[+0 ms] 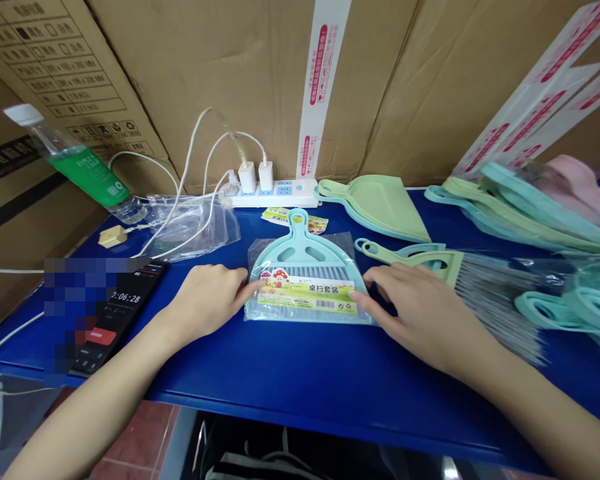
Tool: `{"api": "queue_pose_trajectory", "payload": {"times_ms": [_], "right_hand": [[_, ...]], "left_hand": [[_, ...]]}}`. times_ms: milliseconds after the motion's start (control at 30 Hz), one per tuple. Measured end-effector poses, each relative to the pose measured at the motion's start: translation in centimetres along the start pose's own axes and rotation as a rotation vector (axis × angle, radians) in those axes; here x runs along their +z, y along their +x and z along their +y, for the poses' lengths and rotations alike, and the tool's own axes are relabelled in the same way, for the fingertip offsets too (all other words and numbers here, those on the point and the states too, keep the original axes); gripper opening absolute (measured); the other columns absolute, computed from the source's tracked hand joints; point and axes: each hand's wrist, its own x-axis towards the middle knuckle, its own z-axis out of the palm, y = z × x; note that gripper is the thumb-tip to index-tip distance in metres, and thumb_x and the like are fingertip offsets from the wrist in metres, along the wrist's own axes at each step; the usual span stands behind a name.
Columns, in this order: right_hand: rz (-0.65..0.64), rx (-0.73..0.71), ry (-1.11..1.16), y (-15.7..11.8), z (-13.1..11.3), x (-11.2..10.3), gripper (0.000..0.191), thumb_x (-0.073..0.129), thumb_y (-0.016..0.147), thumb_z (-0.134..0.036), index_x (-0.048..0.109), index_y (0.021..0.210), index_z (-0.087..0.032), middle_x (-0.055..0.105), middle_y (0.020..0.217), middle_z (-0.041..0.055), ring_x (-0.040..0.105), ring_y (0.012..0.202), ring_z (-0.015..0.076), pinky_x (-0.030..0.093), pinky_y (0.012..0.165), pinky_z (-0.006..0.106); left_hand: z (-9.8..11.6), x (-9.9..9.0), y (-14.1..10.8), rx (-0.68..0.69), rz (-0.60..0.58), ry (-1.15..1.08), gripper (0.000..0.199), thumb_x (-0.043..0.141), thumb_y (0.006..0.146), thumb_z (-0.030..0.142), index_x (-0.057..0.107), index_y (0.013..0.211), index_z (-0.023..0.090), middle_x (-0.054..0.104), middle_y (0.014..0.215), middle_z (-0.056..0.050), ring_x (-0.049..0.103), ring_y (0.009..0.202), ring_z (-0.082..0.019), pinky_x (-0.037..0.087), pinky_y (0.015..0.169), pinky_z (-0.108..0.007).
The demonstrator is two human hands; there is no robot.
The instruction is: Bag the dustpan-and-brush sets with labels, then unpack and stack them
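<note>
The bagged dustpan set (300, 250) lies flat on the blue desk (290, 373), between your two hands, its handle pointing away from you and its printed label (305, 295) facing up. Your left hand (207, 297) has a narrow grip, thumb on the set's left edge by the label and fingers curled close; you cannot tell whether they pinch it. Your right hand (427, 313) has a wider grip, its thumb touching the label's right end and a gap between thumb and forefinger.

The near edge of the desk runs on your side of both grips, with bare blue surface between it and the set. Just beyond the right grip are loose brushes (495, 300), partly hidden by that hand, and farther off, stacked dustpans (387, 203). More wrapped pans (545, 207) lie well right of it. Left of the left grip is a phone (125, 313); beyond that, a clear plastic bag (200, 230) and a tilted bottle (87, 177). A power strip (303, 193) sits beyond the set, before cardboard (260, 80).
</note>
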Motion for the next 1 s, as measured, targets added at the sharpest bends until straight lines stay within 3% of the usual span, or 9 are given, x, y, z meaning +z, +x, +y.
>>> {"api": "queue_pose_trajectory", "payload": {"times_ms": [100, 267, 433, 567, 700, 800, 900, 1000], "right_hand": [[-0.054, 0.040, 0.084, 0.1, -0.4, 0.0, 0.036, 0.031, 0.098, -0.040, 0.034, 0.066, -0.026, 0.049, 0.055, -0.0006, 0.046, 0.050, 0.0175, 0.036, 0.057, 0.032], [-0.088, 0.162, 0.285, 0.3, -0.8, -0.4, 0.030, 0.036, 0.092, -0.039, 0.031, 0.065, -0.026, 0.047, 0.057, -0.0006, 0.043, 0.051, 0.0170, 0.034, 0.053, 0.031], [-0.160, 0.324, 0.560, 0.5, -1.1, -1.4, 0.042, 0.040, 0.090, -0.058, 0.035, 0.064, -0.026, 0.040, 0.051, -0.0046, 0.037, 0.046, 0.0137, 0.031, 0.047, 0.028], [-0.186, 0.435, 0.854, 0.8, -1.1, -1.8, 0.047, 0.051, 0.082, -0.068, 0.039, 0.067, -0.025, 0.041, 0.057, -0.0051, 0.040, 0.050, 0.0124, 0.035, 0.044, 0.026], [-0.162, 0.622, 1.263, 0.9, -1.0, -1.6, 0.052, 0.071, 0.069, -0.066, 0.041, 0.082, -0.025, 0.055, 0.072, -0.0031, 0.054, 0.058, 0.0142, 0.051, 0.048, 0.028], [-0.209, 0.722, 1.451, 0.9, -0.9, -1.4, 0.062, 0.079, 0.064, -0.057, 0.045, 0.106, -0.026, 0.065, 0.097, 0.0043, 0.062, 0.069, 0.0179, 0.058, 0.054, 0.031], [-0.310, 0.699, 1.516, 0.8, -0.7, -1.4, 0.068, 0.077, 0.069, -0.046, 0.049, 0.125, -0.023, 0.065, 0.113, 0.0100, 0.065, 0.078, 0.0204, 0.060, 0.058, 0.032], [-0.337, 0.661, 1.551, 0.7, -0.6, -1.3, 0.065, 0.072, 0.073, -0.038, 0.052, 0.134, -0.023, 0.065, 0.116, 0.0091, 0.064, 0.078, 0.0196, 0.060, 0.059, 0.031]], "left_hand": [[0.4, -0.4, 0.1, -0.055, -0.103, -0.043, 0.045, 0.033, 0.101, 0.039, 0.068, 0.082, 0.018, 0.073, 0.075, -0.010, 0.070, 0.073, -0.029, 0.040, 0.058, -0.031], [0.5, -0.8, 0.2, -0.081, -0.145, -0.113, 0.042, 0.031, 0.100, 0.036, 0.065, 0.080, 0.019, 0.072, 0.076, -0.008, 0.070, 0.076, -0.028, 0.038, 0.059, -0.030], [0.3, -0.7, 0.2, -0.075, -0.137, -0.210, 0.039, 0.034, 0.097, 0.035, 0.060, 0.073, 0.020, 0.069, 0.074, -0.007, 0.067, 0.072, -0.026, 0.030, 0.057, -0.030], [0.1, -0.7, 0.0, -0.041, -0.130, -0.334, 0.039, 0.036, 0.095, 0.035, 0.050, 0.062, 0.021, 0.061, 0.060, -0.002, 0.059, 0.059, -0.021, 0.026, 0.056, -0.029], [0.2, -0.6, -0.2, -0.010, -0.175, -0.476, 0.040, 0.035, 0.095, 0.035, 0.042, 0.058, 0.021, 0.055, 0.050, 0.002, 0.053, 0.049, -0.016, 0.027, 0.056, -0.028], [0.3, -0.6, -0.2, 0.019, -0.161, -0.524, 0.039, 0.036, 0.094, 0.034, 0.041, 0.057, 0.021, 0.054, 0.048, 0.003, 0.052, 0.047, -0.014, 0.027, 0.055, -0.027], [0.4, -0.7, -0.4, 0.047, -0.155, -0.499, 0.038, 0.037, 0.094, 0.032, 0.040, 0.057, 0.021, 0.055, 0.048, 0.003, 0.051, 0.046, -0.014, 0.026, 0.055, -0.027], [0.3, -0.8, -0.5, 0.071, -0.176, -0.487, 0.042, 0.037, 0.096, 0.033, 0.042, 0.056, 0.020, 0.057, 0.049, 0.003, 0.056, 0.051, -0.014, 0.029, 0.057, -0.026]]}}
